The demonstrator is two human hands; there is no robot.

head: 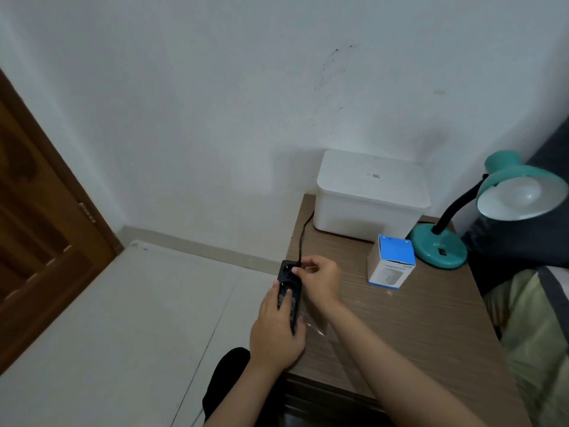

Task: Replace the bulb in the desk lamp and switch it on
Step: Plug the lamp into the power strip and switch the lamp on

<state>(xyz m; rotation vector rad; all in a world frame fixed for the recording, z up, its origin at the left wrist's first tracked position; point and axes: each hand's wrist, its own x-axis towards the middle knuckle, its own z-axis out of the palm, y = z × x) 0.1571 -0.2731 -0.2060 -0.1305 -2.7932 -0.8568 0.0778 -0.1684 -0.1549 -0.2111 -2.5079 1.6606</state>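
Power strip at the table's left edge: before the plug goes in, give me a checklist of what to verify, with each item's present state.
1. Power strip steadied: ok, the left hand holds it at the table edge.
2. Plug in grip: ok, the right hand pinches the black plug at the strip's far socket.
3. Plug fully seated: cannot tell, fingers hide it.
4. Bulb in lamp: ok, a white bulb sits inside the teal shade.
5. Lamp base switch position: cannot tell, too small.
6. Cord free: ok, it runs past the white box untangled.
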